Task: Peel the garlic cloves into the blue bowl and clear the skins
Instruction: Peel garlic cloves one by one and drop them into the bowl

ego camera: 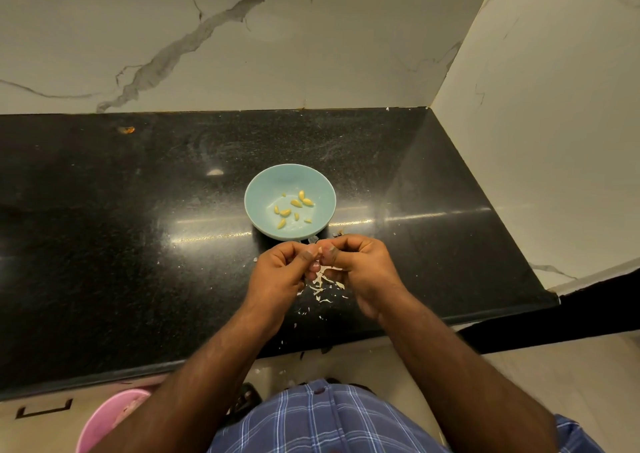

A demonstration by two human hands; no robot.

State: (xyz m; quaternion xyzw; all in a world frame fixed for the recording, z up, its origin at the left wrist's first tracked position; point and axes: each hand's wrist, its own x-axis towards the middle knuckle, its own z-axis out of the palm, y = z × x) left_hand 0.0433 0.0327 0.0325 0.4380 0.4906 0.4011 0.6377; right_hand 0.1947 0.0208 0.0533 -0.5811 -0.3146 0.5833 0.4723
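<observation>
Pinching a garlic clove (318, 248), both hands, left hand (277, 274) and right hand (360, 265), hover beside the unlabelled blue bowl (263, 189).

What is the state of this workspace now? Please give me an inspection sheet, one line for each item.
Surface: black speckled counter, glossy, with faint smears.
Job's things: blue bowl holds several peeled garlic cloves; a clove between the fingertips is mostly hidden.
Clutter: garlic skins scattered on the counter under the hands; orange speck at the back left.
Grips: left hand and right hand meet, fingers curled, pinching something small.
Cables: nothing seen.
Surroundings: marble walls behind and to the right; pink bin on the floor.
</observation>
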